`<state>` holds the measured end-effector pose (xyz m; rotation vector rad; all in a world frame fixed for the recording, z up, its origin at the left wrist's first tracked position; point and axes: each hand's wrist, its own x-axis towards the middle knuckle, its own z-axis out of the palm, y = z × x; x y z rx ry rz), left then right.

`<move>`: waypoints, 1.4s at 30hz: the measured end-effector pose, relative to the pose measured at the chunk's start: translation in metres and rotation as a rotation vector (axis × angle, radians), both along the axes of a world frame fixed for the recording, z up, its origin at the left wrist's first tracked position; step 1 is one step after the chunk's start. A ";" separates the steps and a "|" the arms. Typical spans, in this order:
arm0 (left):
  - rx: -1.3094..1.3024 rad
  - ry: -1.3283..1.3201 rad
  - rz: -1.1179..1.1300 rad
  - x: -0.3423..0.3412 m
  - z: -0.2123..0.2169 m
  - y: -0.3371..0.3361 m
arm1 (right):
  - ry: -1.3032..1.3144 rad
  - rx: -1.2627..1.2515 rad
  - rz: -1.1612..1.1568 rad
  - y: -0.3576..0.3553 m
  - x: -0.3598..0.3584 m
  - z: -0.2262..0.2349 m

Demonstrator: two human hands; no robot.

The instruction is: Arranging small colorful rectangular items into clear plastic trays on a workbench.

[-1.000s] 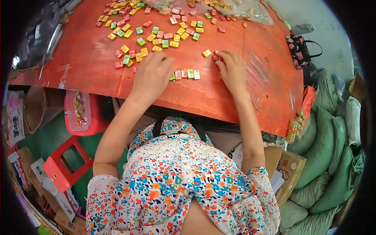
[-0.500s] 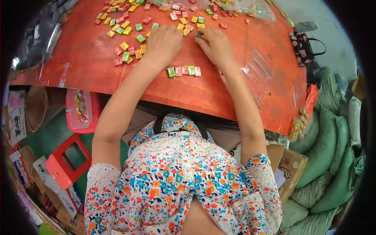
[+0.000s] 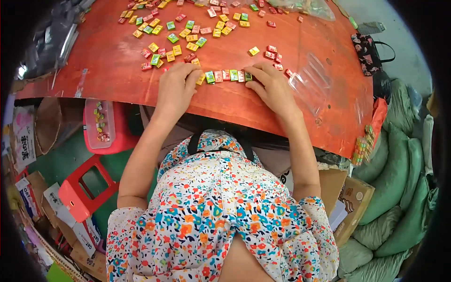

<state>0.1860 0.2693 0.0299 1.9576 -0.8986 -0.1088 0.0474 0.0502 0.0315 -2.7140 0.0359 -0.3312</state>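
A short row of small candy-sized boxes (image 3: 226,75), in green, pink and red, lies side by side near the front edge of the red table (image 3: 225,105). At its left end my left hand (image 3: 176,88) has its thumb and fingers closed on a small yellow box (image 3: 200,79). The right end is met by my right hand (image 3: 276,90), pinching a small green box (image 3: 248,75). Both boxes sit in line with the row. Beyond my hands, loose yellow, red and green boxes (image 3: 191,38) are scattered. A few red ones (image 3: 269,55) lie past my right fingers.
Clear plastic trays (image 3: 310,84) rest on the table at right. A clear bag (image 3: 310,7) is at the back. A bundle of boxes (image 3: 361,149) sits at the right corner. Below left are a red stool (image 3: 77,202) and a plastic tub (image 3: 101,136); green sacks (image 3: 390,174) pile up right.
Both hands have come back toward me from the scattered pile to the row's two ends. A yellow box has joined the left end and a green one the right.
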 end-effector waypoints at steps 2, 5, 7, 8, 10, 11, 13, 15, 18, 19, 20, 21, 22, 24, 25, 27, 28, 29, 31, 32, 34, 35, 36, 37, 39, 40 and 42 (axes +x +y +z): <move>-0.004 0.194 0.061 -0.010 -0.002 0.001 | -0.003 0.039 0.014 -0.001 0.000 0.000; 0.021 0.328 0.121 -0.015 -0.018 0.001 | 0.004 0.052 0.023 -0.001 -0.001 0.003; 0.011 -0.047 0.127 -0.015 -0.025 -0.002 | 0.003 0.063 0.018 -0.001 -0.001 0.003; 0.012 -0.047 0.124 -0.016 -0.026 -0.001 | 0.004 0.072 0.013 -0.001 -0.001 0.002; 0.019 -0.200 0.088 -0.018 -0.023 0.001 | 0.003 0.069 0.012 -0.001 -0.001 0.000; 0.019 -0.199 0.083 -0.020 -0.020 0.003 | 0.002 0.065 0.014 -0.001 -0.002 -0.001; -0.065 -0.081 -0.068 -0.021 -0.012 0.009 | -0.006 0.062 0.017 -0.002 0.001 -0.002; -0.006 -0.066 -0.121 -0.019 -0.013 0.012 | -0.014 0.059 0.019 -0.002 0.001 -0.003; 0.071 -0.131 -0.156 -0.012 -0.020 0.012 | 0.017 0.078 0.004 -0.002 0.004 -0.001; 0.092 -0.207 -0.143 -0.011 -0.019 0.009 | 0.025 0.084 0.012 -0.001 0.005 -0.001; 0.091 -0.206 -0.150 -0.011 -0.017 0.008 | 0.033 0.089 0.020 0.001 0.005 -0.001; 0.102 -0.096 -0.134 -0.011 -0.014 0.007 | 0.033 0.089 0.014 0.001 0.007 -0.001; 0.114 0.014 -0.122 -0.011 -0.010 0.005 | -0.001 0.083 0.031 0.002 0.009 -0.002; 0.108 -0.082 -0.142 -0.011 -0.006 -0.001 | -0.036 0.073 0.036 0.003 0.011 -0.004; 0.099 -0.181 -0.154 -0.010 -0.005 -0.007 | -0.023 0.070 0.038 0.002 0.011 -0.006; 0.146 -0.181 -0.184 -0.008 -0.007 -0.010 | -0.014 0.058 0.016 0.005 0.011 -0.009; 0.195 -0.175 -0.203 -0.007 -0.009 -0.013 | -0.031 0.042 0.004 0.008 0.011 -0.010; 0.181 -0.179 -0.240 -0.007 -0.010 -0.015 | -0.047 0.028 -0.014 0.010 0.009 -0.014; 0.248 -0.128 -0.203 -0.008 -0.011 -0.014 | -0.067 0.028 -0.048 0.009 0.005 -0.019; 0.250 -0.178 -0.224 -0.009 -0.010 -0.016 | -0.048 0.047 -0.064 0.011 -0.001 -0.017; 0.217 -0.167 -0.274 -0.016 -0.004 -0.032 | -0.039 0.090 -0.124 0.012 -0.018 -0.006; 0.193 -0.151 -0.293 -0.021 -0.001 -0.040 | -0.042 0.088 -0.141 0.007 -0.028 -0.001; 0.178 -0.194 -0.331 -0.024 0.000 -0.054 | -0.097 0.065 -0.191 0.001 -0.039 0.004; 0.173 -0.197 -0.349 -0.029 0.003 -0.070 | -0.151 0.038 -0.242 -0.006 -0.052 0.009; 0.066 -0.245 -0.477 -0.038 0.008 -0.103 | -0.169 0.116 -0.296 -0.022 -0.074 0.012; 0.064 -0.246 -0.487 -0.043 0.006 -0.122 | -0.138 0.108 -0.399 -0.030 -0.085 0.017; 0.047 -0.343 -0.603 -0.049 0.001 -0.155 | -0.112 0.098 -0.497 -0.044 -0.101 0.021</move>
